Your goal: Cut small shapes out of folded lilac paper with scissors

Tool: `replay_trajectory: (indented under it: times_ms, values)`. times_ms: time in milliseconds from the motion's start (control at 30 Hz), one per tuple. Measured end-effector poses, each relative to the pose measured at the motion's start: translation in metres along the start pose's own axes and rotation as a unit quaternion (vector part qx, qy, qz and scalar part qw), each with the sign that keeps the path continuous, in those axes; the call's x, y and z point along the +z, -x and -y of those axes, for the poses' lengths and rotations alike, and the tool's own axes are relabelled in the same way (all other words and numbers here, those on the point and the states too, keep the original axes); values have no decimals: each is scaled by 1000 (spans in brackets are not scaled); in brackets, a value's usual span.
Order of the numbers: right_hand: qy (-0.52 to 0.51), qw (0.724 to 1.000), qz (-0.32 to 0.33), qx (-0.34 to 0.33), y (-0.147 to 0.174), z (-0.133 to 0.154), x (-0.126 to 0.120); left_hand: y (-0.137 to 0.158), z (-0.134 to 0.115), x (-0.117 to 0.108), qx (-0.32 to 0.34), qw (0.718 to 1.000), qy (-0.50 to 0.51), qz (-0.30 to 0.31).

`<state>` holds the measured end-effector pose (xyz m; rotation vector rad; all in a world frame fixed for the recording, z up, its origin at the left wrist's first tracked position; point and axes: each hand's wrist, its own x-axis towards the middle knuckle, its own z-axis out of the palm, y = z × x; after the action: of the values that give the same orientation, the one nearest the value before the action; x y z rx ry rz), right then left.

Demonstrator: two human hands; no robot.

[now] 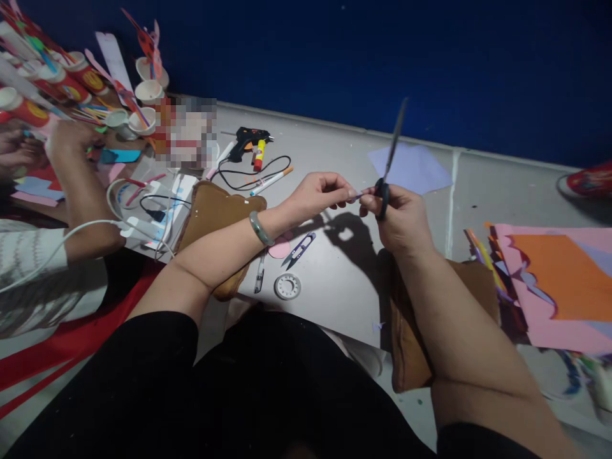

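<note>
Right hand (406,220) angled to 11 o'clock, grip curled round scissors (393,150) | left hand (322,191) pointed to 2 o'clock, grip pinched on purple scrap (357,196), which sat at right hand's 9 o'clock

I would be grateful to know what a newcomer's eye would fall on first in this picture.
Probably the scissors, held in the right hand with their blades pointing up against the dark blue backdrop. Next, the tiny purple piece at the fingertips where the left hand meets the right, near the centre. Then the bright orange sheet at the far right.
</note>
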<state>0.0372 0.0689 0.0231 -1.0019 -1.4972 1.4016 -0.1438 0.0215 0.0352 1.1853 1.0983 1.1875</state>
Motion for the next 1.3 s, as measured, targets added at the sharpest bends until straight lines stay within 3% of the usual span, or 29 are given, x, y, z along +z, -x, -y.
replay_trajectory:
  times_ms: [133, 433, 633, 767, 1000, 1200, 1300]
  values:
    - [13, 1000, -3, -10, 3, -3, 4, 2, -1, 3, -16, 999, 25, 20]
    - [-6, 999, 9, 35, -2, -10, 2, 1, 0, 5, -54, 998, 25, 29]
    - [-138, 976, -109, 127, -36, -31, -37, -5, 5, -3, -58, 997, 43, -15]
    - [-133, 980, -103, 103, -51, -40, -65, -7, 4, -6, -66, 996, 54, -29]
    - [-150, 975, -86, 138, -60, -44, -79, -5, -1, -4, -53, 995, 59, -58]
    - [-130, 962, -182, 155, -73, -33, -92, -5, -1, -5, -67, 994, 54, -61]
    - [-141, 958, -182, 172, -64, -21, -82, -6, -2, -6, -68, 994, 58, -65]
